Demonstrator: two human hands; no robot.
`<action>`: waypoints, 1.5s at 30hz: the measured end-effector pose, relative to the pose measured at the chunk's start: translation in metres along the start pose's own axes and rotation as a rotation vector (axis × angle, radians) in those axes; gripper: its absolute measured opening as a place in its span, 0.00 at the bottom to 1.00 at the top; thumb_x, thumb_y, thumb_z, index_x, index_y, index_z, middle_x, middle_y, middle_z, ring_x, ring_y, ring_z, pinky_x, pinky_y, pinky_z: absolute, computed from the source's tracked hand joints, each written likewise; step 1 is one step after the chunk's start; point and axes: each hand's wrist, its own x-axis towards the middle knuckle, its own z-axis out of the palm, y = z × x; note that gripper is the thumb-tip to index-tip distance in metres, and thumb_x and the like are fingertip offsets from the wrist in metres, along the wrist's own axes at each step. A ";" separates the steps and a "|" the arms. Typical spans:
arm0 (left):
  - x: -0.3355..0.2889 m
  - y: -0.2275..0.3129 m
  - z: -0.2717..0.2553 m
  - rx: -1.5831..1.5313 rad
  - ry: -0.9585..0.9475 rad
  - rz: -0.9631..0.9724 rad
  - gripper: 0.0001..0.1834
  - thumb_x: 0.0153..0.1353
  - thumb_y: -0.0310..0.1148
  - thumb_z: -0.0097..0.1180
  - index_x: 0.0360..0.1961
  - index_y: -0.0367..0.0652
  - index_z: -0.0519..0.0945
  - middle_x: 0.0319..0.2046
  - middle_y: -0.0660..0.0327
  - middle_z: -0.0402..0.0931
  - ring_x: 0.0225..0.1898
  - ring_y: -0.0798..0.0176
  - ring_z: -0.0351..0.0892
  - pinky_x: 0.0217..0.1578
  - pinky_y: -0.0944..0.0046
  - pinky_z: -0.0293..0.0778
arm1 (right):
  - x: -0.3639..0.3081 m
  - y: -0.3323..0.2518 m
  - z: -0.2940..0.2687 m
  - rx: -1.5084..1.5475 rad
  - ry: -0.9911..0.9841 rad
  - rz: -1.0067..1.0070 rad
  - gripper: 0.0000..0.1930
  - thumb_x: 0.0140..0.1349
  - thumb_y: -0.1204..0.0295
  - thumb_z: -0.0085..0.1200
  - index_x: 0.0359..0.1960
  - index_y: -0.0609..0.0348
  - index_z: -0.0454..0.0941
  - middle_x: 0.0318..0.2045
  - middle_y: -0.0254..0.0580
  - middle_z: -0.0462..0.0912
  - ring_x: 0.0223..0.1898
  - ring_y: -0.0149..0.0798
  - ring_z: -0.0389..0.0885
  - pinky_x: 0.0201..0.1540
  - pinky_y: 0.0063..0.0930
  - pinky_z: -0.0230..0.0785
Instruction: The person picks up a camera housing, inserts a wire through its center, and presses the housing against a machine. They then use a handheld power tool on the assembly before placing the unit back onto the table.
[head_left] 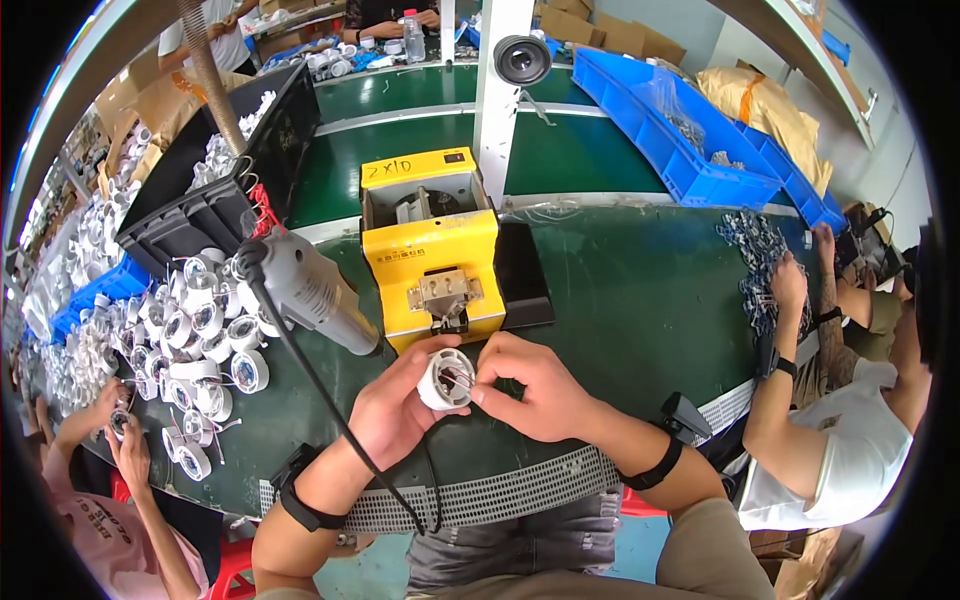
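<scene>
My left hand (392,408) is closed round a white round plastic housing (446,380), its open face turned up. Thin wires (457,378) show inside the cup. At its right rim, the thumb and forefinger of my right hand (530,388) pinch the wires. Just beyond both hands stands a yellow bench machine (435,250) with a metal block (445,292) on its front. To the left, a grey electric screwdriver (310,290) hangs with its black cable running down past my left wrist.
Many similar white housings (205,330) are heaped on the green table (620,300) at left. A black crate (220,190) stands behind them. Blue bins (670,130) and a pile of wired parts (755,265) lie at right. Co-workers sit on both sides.
</scene>
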 end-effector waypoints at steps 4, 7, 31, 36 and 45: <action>0.002 -0.004 0.004 0.030 -0.024 0.027 0.25 0.73 0.42 0.39 0.66 0.42 0.61 0.50 0.60 0.73 0.50 0.65 0.75 0.51 0.59 0.74 | -0.001 -0.001 0.001 -0.012 0.014 0.036 0.05 0.59 0.75 0.57 0.28 0.62 0.75 0.29 0.38 0.74 0.32 0.33 0.75 0.36 0.28 0.67; 0.001 -0.010 0.005 0.090 0.004 0.066 0.25 0.73 0.39 0.39 0.68 0.43 0.59 0.53 0.60 0.71 0.53 0.65 0.73 0.54 0.62 0.72 | -0.004 0.001 0.003 0.180 0.006 0.252 0.06 0.65 0.72 0.54 0.31 0.62 0.75 0.30 0.36 0.73 0.31 0.27 0.74 0.34 0.24 0.67; 0.000 -0.021 0.006 0.128 -0.070 0.313 0.24 0.70 0.30 0.43 0.66 0.43 0.60 0.64 0.56 0.60 0.62 0.59 0.64 0.62 0.55 0.62 | -0.001 -0.009 -0.003 0.459 0.135 0.129 0.08 0.61 0.81 0.55 0.43 0.67 0.80 0.33 0.43 0.81 0.26 0.30 0.81 0.28 0.21 0.75; -0.001 -0.023 0.005 0.099 -0.183 0.307 0.26 0.70 0.30 0.42 0.68 0.43 0.57 0.66 0.55 0.57 0.64 0.56 0.62 0.63 0.53 0.60 | -0.001 -0.012 0.003 0.395 0.125 0.136 0.09 0.59 0.82 0.58 0.42 0.67 0.80 0.35 0.43 0.81 0.29 0.31 0.81 0.31 0.22 0.75; 0.000 -0.026 0.008 0.085 -0.214 0.290 0.29 0.70 0.26 0.37 0.71 0.43 0.50 0.66 0.55 0.56 0.65 0.60 0.58 0.65 0.59 0.53 | 0.002 -0.012 0.007 0.009 0.224 -0.076 0.14 0.53 0.82 0.63 0.42 0.64 0.79 0.39 0.45 0.79 0.36 0.32 0.81 0.36 0.22 0.74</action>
